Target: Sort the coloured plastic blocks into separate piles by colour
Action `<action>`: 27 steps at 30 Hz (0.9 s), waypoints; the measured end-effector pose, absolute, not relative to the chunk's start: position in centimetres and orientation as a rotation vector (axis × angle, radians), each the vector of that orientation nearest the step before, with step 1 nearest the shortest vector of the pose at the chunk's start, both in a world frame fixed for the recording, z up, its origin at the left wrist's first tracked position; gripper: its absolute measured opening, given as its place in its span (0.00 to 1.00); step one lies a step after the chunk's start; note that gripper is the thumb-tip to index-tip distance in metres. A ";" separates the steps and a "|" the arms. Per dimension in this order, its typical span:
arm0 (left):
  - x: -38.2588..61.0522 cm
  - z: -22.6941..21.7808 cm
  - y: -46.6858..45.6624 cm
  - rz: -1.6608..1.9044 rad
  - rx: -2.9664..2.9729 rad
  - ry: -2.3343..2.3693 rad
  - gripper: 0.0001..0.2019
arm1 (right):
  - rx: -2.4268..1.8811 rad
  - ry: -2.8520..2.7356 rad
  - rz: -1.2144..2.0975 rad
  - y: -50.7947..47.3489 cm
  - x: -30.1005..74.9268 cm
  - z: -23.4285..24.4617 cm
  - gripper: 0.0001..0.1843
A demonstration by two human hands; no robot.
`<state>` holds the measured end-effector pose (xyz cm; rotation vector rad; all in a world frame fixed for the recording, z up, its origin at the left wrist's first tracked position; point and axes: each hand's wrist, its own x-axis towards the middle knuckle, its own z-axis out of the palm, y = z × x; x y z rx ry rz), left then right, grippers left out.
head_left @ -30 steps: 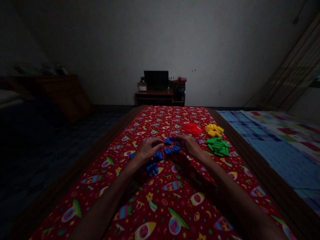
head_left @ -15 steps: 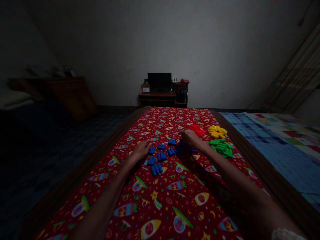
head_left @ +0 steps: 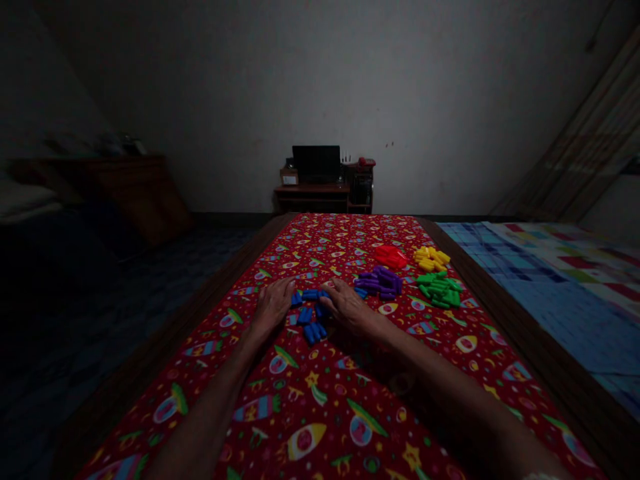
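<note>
Several blue plastic pieces (head_left: pixel 305 315), short and ridged, lie together on a red patterned cloth (head_left: pixel 300 387). My left hand (head_left: pixel 273 305) rests at their left side, fingers extended, the fingertips by a blue piece. From the right, my right hand (head_left: pixel 347 307) lies low over the group with its fingers loosely spread, touching some blue pieces and partly hiding them. Just beyond it is a heap of purple pieces (head_left: pixel 379 281), with another blue piece at its near left edge. Neither hand is lifting anything.
Red pieces (head_left: pixel 391 257), yellow pieces (head_left: pixel 431 258) and green pieces (head_left: pixel 440 289) form separate heaps at the right. A desk with a monitor (head_left: pixel 316 163) stands against the wall. Blue checked bedding (head_left: pixel 540 307) lies on the right, a wooden cabinet (head_left: pixel 143 193) on the left.
My right hand has moved left and nearer, from over the purple heap to the blue pieces. The blue pieces sit closer together, and the purple heap is uncovered. My left hand shifted slightly left.
</note>
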<state>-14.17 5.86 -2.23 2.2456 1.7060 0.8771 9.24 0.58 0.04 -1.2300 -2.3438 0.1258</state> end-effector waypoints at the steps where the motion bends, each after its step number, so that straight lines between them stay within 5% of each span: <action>1: -14.5 -2.6 5.7 0.829 2.223 1.734 0.23 | -1.274 -2.305 0.080 0.1 10.1 -0.5 0.24; 8: -10.2 -3.8 5.2 0.766 2.274 1.488 0.25 | -1.374 -2.210 -0.007 -1.6 10.7 -3.6 0.24; 27: -7.0 -2.3 3.0 0.794 2.418 1.110 0.21 | -1.318 -2.089 0.151 -3.7 17.2 -2.0 0.18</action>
